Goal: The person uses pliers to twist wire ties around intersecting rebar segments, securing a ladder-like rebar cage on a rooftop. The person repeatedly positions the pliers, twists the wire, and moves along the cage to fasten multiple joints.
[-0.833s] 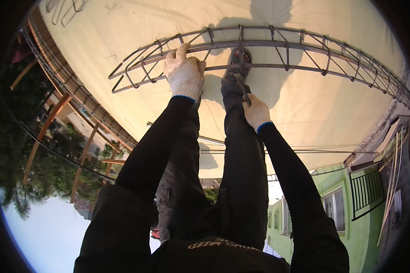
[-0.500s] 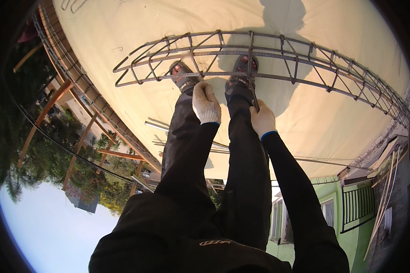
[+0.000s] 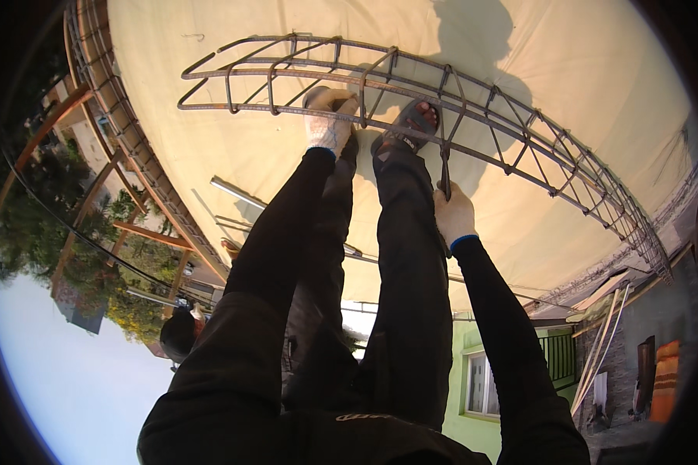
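A long steel rebar cage (image 3: 368,120), made of bars joined by stirrups, curves across the view in front of my feet. At its near bar, left of the middle, is my left hand (image 3: 327,128) in a white glove. Its fingers are curled in among the bars, apparently gripping the near one; any wire there is too small to make out. Closer to me, my right hand (image 3: 454,215), also gloved, is closed round a slim dark metal hand tool (image 3: 446,174). The tool's far end meets the near bar beside a stirrup. Its exact kind is unclear.
My sandalled right foot (image 3: 417,122) stands by the cage on a pale sheet (image 3: 558,232). Metal strips (image 3: 236,191) lie to the left. A rebar-lined edge (image 3: 132,147) runs along the left, with trees beyond. Lower left, another person's head (image 3: 180,335) shows. A green building (image 3: 473,387) stands lower right.
My left hand has moved forward from beside my shin to the cage's near bar. My right hand keeps the tool, its far end against the cage. The whole view has shifted and turned.
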Action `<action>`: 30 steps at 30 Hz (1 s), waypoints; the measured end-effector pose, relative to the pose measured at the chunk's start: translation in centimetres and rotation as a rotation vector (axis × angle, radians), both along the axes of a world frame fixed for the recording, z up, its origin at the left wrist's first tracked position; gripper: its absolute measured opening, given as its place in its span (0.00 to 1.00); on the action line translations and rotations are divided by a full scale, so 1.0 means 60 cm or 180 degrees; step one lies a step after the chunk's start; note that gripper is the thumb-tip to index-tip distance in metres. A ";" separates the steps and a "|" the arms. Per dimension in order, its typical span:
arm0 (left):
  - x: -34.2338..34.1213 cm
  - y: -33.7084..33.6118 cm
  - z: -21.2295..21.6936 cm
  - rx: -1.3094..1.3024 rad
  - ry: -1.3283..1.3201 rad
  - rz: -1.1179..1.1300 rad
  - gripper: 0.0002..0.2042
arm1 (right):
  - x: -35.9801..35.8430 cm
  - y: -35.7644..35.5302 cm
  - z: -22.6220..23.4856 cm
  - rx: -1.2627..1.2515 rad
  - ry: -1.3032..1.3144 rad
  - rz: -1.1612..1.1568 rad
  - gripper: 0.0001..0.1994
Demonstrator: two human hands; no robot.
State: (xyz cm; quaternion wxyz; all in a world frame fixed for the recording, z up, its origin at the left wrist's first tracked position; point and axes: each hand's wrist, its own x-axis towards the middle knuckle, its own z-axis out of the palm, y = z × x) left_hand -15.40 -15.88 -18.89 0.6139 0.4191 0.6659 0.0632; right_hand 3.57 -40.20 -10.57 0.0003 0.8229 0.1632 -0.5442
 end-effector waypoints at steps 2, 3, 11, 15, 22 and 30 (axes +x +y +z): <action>0.023 0.014 0.008 -0.0208 -0.0046 -0.0682 0.10 | -0.001 0.008 0.001 -0.0068 -0.0019 0.0094 0.18; 0.011 0.012 0.005 -0.0084 0.0053 -0.0765 0.10 | -0.007 0.022 0.004 -0.0083 -0.0009 0.0152 0.18; -0.072 -0.010 0.055 -0.0890 -0.0631 0.0016 0.17 | -0.052 0.078 0.016 -0.0077 0.0097 0.0431 0.19; -0.066 -0.015 0.040 -0.1285 -0.0850 0.0822 0.14 | -0.068 0.109 0.024 -0.0146 0.0134 0.0617 0.21; -0.073 -0.059 -0.027 -0.0789 0.1433 0.0848 0.20 | -0.093 0.117 0.021 -0.0029 0.0050 0.0484 0.21; -0.429 -0.052 -0.068 -0.0636 0.2056 -0.0068 0.28 | -0.092 0.083 0.024 0.0009 0.0177 0.0195 0.21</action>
